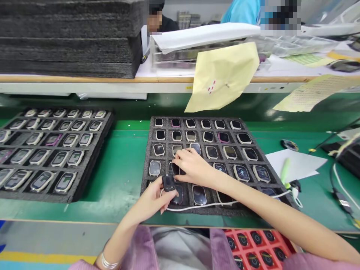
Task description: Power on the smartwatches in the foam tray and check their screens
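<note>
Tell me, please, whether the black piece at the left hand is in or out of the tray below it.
Out: the left fingers hold the black piece up over the tray.

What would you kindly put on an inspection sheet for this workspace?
Surface: green tabletop, with a few pale specks.
Job's things: watches sit in the left foam tray and right foam tray.
Clutter: white paper and a light-green pen-like item at right.
Hands: left hand holds a small black device; right hand reaches into the right foam tray, its grip unclear.
Cables: white cable runs from the left hand across that tray's front; black cable with USB plug at far right.
Surroundings: stacked black foam on the shelf; red tray below.
</note>
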A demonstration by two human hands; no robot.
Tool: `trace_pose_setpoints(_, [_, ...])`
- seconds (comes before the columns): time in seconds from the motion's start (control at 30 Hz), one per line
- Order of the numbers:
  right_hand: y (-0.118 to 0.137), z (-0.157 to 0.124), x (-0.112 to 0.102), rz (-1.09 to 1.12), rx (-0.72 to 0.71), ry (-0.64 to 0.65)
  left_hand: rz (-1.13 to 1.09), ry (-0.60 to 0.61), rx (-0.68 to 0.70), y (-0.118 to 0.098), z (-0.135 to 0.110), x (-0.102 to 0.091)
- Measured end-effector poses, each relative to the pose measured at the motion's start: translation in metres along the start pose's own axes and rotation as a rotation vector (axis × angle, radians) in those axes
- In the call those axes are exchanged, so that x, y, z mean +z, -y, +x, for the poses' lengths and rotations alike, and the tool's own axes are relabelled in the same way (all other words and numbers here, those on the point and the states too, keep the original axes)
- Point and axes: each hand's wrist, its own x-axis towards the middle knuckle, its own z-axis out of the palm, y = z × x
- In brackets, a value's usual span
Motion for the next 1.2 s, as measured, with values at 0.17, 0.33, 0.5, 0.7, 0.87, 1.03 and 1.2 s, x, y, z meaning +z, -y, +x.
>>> trace_pose_setpoints(0.17, [-0.007,-0.018,-0.013,0.415,0.061,-0.208,-0.045,0.018,0.009,0.003,0.001,-0.002])
trace_pose_setpoints(0.33, [0.023,-0.03,-0.016,0.434,-0.123,-0.156,-0.067,0.038,0.006,0.003,0.001,-0.004])
trace_pose_setpoints(0.5, [0.035,-0.03,-0.002,0.365,-0.155,-0.168,0.0,-0.024,0.007,0.003,0.0,0.001])
trace_pose_setpoints(0.7, [0.028,-0.03,0.008,0.442,-0.219,-0.265,-0.023,-0.095,0.051,0.0,0.001,0.007])
trace_pose_setpoints(0.87, [0.02,-0.027,0.012,0.513,-0.373,-0.373,-0.073,-0.137,0.18,0.001,0.001,0.012])
trace_pose_setpoints(1.03, [0.004,-0.029,0.017,0.599,-0.417,-0.354,-0.088,-0.153,0.185,0.004,0.006,0.024])
trace_pose_setpoints(1.2, [0.0,-0.033,0.017,0.627,-0.383,-0.335,-0.048,-0.19,0.171,0.005,0.008,0.03])
